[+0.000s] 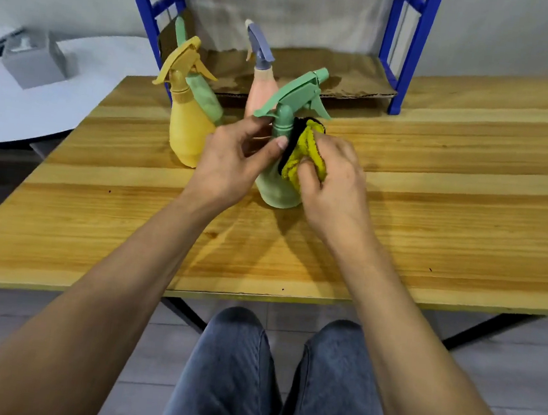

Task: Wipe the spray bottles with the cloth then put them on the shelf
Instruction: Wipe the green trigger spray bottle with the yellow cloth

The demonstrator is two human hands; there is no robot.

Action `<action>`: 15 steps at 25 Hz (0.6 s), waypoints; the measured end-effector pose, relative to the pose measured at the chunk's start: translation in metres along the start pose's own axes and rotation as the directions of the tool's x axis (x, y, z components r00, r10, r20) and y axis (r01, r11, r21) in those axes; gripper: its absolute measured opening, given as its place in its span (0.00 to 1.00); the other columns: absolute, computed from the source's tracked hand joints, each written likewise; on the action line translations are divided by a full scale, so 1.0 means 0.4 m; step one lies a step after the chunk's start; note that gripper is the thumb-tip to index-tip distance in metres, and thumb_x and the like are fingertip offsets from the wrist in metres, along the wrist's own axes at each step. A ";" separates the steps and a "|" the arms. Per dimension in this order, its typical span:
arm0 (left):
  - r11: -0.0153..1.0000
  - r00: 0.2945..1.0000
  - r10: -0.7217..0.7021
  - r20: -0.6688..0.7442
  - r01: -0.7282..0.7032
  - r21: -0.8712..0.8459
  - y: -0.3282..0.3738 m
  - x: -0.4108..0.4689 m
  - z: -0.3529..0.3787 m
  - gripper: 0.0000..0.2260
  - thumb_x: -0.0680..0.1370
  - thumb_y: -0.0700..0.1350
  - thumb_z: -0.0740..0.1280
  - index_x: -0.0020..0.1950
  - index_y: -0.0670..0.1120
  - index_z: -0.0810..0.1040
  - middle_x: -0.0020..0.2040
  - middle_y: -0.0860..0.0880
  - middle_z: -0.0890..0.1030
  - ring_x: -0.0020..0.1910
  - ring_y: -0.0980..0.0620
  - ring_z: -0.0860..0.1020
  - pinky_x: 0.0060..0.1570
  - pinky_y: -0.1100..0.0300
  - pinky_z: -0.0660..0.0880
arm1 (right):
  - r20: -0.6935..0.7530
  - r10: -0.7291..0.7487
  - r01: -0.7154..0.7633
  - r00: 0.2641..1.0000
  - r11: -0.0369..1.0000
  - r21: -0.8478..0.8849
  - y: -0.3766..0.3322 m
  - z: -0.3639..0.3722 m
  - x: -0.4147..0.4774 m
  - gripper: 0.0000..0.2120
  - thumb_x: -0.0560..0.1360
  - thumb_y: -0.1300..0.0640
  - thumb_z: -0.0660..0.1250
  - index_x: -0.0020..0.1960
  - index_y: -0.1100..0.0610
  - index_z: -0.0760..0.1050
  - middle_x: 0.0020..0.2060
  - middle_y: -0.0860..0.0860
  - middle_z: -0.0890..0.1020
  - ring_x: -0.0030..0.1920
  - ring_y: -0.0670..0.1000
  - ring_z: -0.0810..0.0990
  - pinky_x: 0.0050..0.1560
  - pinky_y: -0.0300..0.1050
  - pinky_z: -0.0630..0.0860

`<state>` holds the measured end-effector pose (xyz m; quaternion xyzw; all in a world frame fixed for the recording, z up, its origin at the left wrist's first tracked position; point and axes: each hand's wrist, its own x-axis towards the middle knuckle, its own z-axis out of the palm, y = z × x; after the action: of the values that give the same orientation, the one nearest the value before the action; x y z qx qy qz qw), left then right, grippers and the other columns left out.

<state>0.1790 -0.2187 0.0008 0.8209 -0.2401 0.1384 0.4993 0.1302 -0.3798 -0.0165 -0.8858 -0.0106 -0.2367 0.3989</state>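
Seated at wooden table (435, 189). Green bottle (276, 190) stands upright on tabletop, nearest of four, trigger head pointing away-right. Left hand (233, 160) wraps its neck/shoulder, thumb across front, prob. to steady it so it won't tip or spin under rubbing. Right hand (332, 182) clutches bunched cloth (304, 153) (yellow, black edge), pressed vs. bottle's right side just below collar. Wipe in progress, I judge.

Other three wait clustered behind: yellow bottle (186, 132), pale-green bottle (203, 96) close behind it, pink bottle (260, 92) w/ blue-grey head. None appears to be on shelf yet. Shelf (411, 53) (blue frame) sits at table's back, bottom level lined w/ cardboard (345, 77). Looks an easy reach.

Hard to see:
- Left fingers behind the green bottle are hidden.
- Cloth's contact patch is covered by right hand.
- Pale-green bottle is mostly blocked by the yellow one.
- Pink bottle's base is lost behind green head + left hand.
- Upper shelf levels are cut off at frame top.
- Liquid inside bottles: can't tell.
- Grey box (35, 60) on white round top (113, 58), far left, is blurry.
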 end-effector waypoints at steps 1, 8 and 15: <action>1.000 1.000 0.000 0.001 0.000 0.013 0.006 0.000 0.001 0.15 0.81 0.49 0.70 0.66 0.44 0.81 0.58 0.54 0.85 0.59 0.60 0.83 0.60 0.53 0.81 | 0.019 0.056 -0.055 0.998 0.997 -0.056 0.016 0.003 -0.013 0.21 0.78 0.55 0.62 0.71 0.55 0.72 0.65 0.57 0.75 0.65 0.58 0.73 0.64 0.48 0.69; 0.998 1.000 0.008 -0.028 -0.006 0.058 0.008 -0.003 0.007 0.15 0.81 0.50 0.71 0.66 0.47 0.82 0.55 0.59 0.84 0.58 0.62 0.82 0.61 0.52 0.80 | -0.004 0.003 -0.003 1.000 1.000 -0.029 -0.003 -0.007 0.014 0.20 0.79 0.56 0.60 0.71 0.54 0.72 0.65 0.56 0.75 0.66 0.55 0.72 0.66 0.47 0.67; 0.994 0.996 -0.088 -0.029 0.090 0.062 0.042 -0.016 0.007 0.15 0.80 0.51 0.71 0.66 0.49 0.82 0.54 0.61 0.83 0.56 0.66 0.81 0.59 0.57 0.81 | 0.060 0.097 -0.075 0.993 0.952 -0.298 0.074 0.007 -0.064 0.24 0.79 0.55 0.64 0.74 0.56 0.68 0.70 0.60 0.70 0.69 0.62 0.68 0.69 0.55 0.66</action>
<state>0.1647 -0.2260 0.0090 0.8444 -0.1922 0.1344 0.4817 0.1149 -0.3936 -0.0498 -0.9432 0.0488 -0.1850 0.2714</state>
